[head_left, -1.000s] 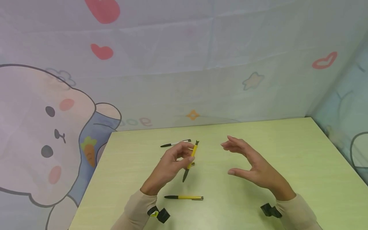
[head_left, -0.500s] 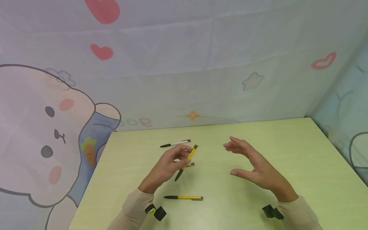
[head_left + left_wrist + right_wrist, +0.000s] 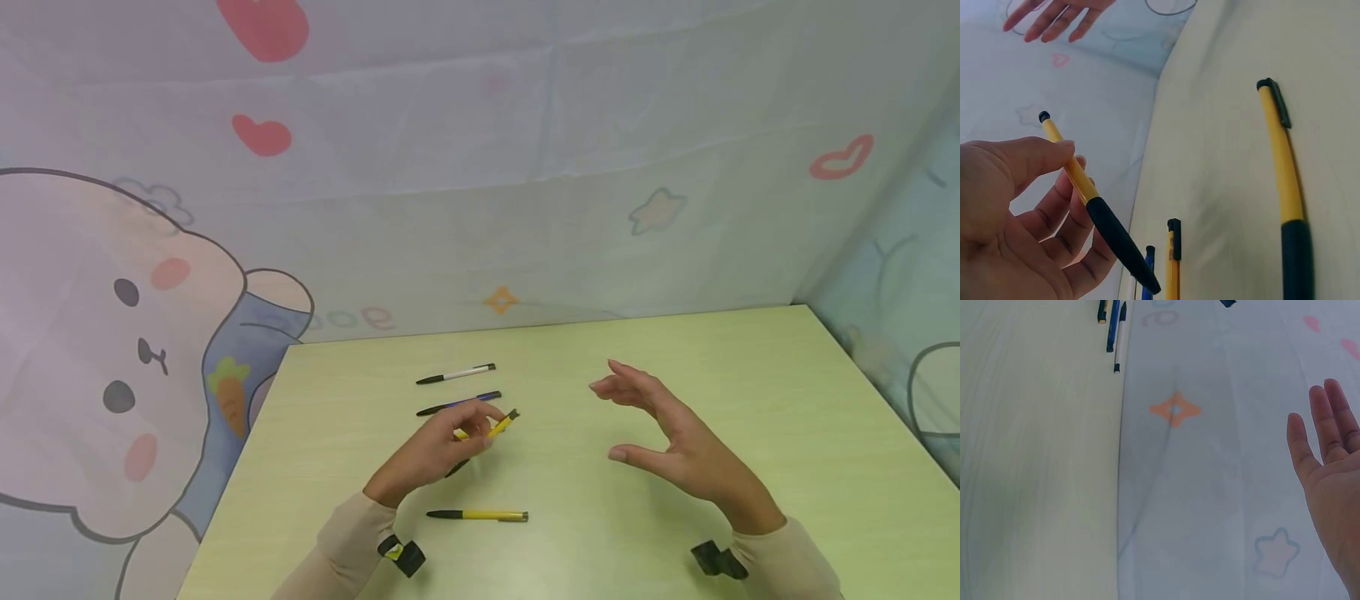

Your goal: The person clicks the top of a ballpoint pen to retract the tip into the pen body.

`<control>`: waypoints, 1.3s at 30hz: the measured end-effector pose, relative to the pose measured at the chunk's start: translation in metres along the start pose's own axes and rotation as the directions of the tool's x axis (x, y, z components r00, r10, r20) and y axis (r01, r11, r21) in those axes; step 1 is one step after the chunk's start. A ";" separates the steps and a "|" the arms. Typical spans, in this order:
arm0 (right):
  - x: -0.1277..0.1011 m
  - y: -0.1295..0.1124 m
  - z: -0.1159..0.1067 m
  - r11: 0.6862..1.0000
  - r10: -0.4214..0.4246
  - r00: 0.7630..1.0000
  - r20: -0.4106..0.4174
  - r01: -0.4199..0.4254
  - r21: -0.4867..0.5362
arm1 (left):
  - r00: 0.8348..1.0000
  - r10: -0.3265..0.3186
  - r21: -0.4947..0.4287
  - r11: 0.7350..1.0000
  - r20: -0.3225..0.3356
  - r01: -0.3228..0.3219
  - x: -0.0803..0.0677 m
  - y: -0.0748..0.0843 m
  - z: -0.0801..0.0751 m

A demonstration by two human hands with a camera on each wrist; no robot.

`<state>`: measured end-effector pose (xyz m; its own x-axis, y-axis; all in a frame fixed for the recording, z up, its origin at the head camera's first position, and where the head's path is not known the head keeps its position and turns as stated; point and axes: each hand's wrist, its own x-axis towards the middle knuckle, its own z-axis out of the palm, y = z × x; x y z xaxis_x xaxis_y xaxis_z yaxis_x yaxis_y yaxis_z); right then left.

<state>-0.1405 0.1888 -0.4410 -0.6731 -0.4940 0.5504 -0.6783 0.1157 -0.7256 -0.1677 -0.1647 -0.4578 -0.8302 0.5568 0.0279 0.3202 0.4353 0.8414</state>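
Note:
My left hand [image 3: 431, 454] pinches a yellow pen with a black grip [image 3: 1107, 228] between thumb and fingers, tilted with its black end down. It hovers above the table, just in front of a blue pen [image 3: 480, 399]. Beneath the hand lies a second yellow pen [image 3: 1173, 256], mostly hidden in the head view. A white pen [image 3: 463, 373] lies farther back, and another yellow pen [image 3: 487, 516] lies closer to me. Holding nothing, my right hand [image 3: 682, 446] is raised over the right part of the table, thumb and fingers apart.
The pale table [image 3: 787, 400] meets a printed cloth backdrop [image 3: 450, 208] at its back edge. A dark wrist device [image 3: 402, 556] is strapped to the left sleeve, and a similar one [image 3: 718, 559] sits at the right sleeve.
The left hand has come down and slightly back, tipping its pen flatter. The blue pen has come into view behind it. The right hand has drifted slightly right and toward me.

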 end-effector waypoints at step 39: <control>-0.003 0.000 -0.002 1.000 -0.003 1.000 -0.002 0.003 0.006 | 0.989 -0.071 0.295 0.955 0.130 0.030 -0.008 -0.043 0.004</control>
<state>-0.1392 0.1920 -0.4413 -0.6718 -0.4923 0.5535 -0.6785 0.1091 -0.7265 -0.1724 -0.1848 -0.4962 -0.7843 0.6119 -0.1026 0.4155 0.6408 0.6455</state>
